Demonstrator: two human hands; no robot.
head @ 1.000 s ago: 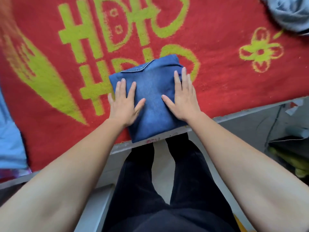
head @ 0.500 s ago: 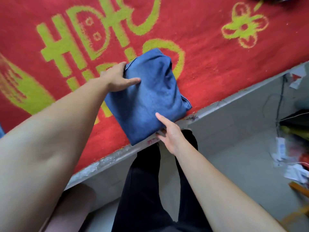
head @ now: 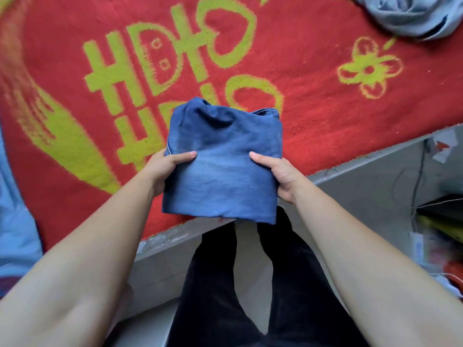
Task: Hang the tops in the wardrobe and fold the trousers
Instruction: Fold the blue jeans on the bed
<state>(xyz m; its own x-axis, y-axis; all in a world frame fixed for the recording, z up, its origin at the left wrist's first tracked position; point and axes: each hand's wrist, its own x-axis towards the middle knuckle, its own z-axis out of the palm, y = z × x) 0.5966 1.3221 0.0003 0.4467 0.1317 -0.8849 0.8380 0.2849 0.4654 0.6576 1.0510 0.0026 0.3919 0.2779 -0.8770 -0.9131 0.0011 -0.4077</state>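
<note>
A folded pair of blue denim trousers [head: 223, 159] is held up over the near edge of the red blanket [head: 313, 101]. My left hand [head: 164, 169] grips its left side, thumb on top and fingers hidden underneath. On its right side my right hand [head: 278, 174] grips the same way. The bundle's near end hangs past the bed's edge, above my dark-trousered legs.
The red blanket bears yellow-green lettering and a flower. A grey-blue garment [head: 411, 13] lies crumpled at the far right corner. Light blue cloth [head: 12, 221] lies at the left edge. The grey bed edge [head: 375, 151] runs diagonally; clutter and cables [head: 436, 221] fill the floor at right.
A second ago both palms pressed flat on the folded trousers. Then each hand took a side, and now the bundle is lifted off the blanket and drawn toward me.
</note>
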